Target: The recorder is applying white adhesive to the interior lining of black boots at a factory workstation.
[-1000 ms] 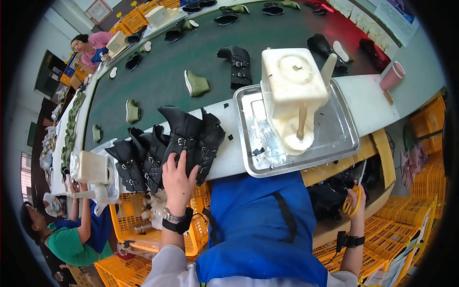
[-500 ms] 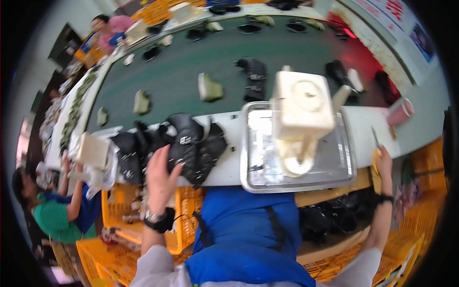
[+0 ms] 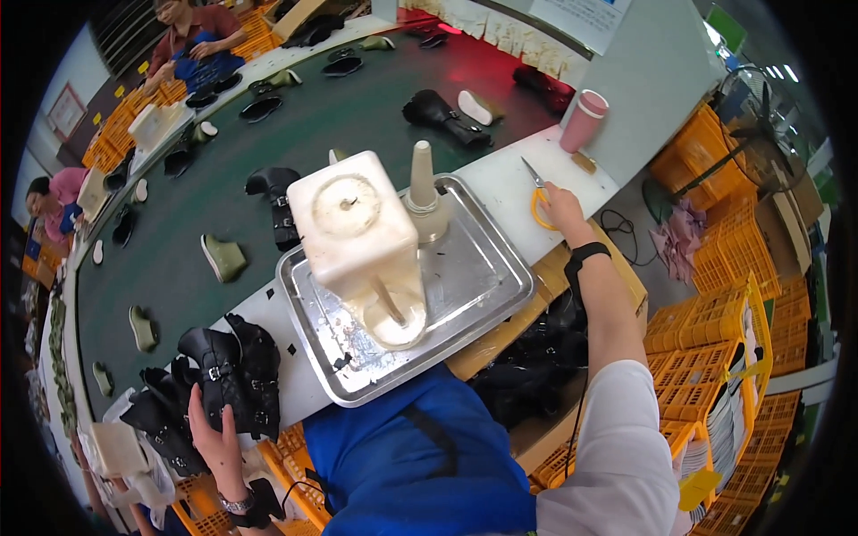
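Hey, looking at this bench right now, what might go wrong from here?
The yellow-handled scissors at the right hand have a bare blade, so a careless sweep could nick skin.
The black boots beside the left hand crowd together near the front edge of the white worktop; a nudge might topple one.
The metal tray comes right up to the blue apron, so leaning in could jolt it and the white container on it.
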Demonstrator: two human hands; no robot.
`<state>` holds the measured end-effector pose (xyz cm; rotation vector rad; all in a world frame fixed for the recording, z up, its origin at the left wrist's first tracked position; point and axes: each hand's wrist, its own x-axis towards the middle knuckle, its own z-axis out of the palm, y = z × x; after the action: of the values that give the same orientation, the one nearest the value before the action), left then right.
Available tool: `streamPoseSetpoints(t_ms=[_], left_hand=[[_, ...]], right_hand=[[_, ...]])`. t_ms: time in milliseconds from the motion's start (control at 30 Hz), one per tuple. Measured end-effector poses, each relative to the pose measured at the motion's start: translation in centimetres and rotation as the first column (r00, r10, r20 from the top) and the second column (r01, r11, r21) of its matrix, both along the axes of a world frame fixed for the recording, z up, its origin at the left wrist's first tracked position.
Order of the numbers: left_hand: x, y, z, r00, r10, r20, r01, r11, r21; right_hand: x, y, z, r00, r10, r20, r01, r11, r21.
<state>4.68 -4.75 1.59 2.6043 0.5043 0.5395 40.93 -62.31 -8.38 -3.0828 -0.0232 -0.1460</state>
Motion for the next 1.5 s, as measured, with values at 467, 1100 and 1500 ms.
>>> streamPoseSetpoints(t_ms=[467, 1100, 1500], left_hand=[[2.9, 0.3, -2.9, 0.964, 0.213, -0.157, -0.123, 0.887, 0.445], [2.1, 6.5, -1.5, 0.996, 0.083, 0.020, -0.083, 0.996, 0.016], [-2.5, 2.7, -0.4, 0.884, -0.357, 0.300, 0.439, 0.416, -0.797]], right_hand=[[-9.2, -0.4, 0.9, 0.985, -0.022, 0.173, -0.090, 0.786, 0.611], [-28.1, 31.5, 13.1, 0.788, 0.546, 0.286, -0.532, 0.368, 0.763], [-26.1, 39.4, 15.3, 0.436, 0.757, 0.487, -0.795, 0.071, 0.602]])
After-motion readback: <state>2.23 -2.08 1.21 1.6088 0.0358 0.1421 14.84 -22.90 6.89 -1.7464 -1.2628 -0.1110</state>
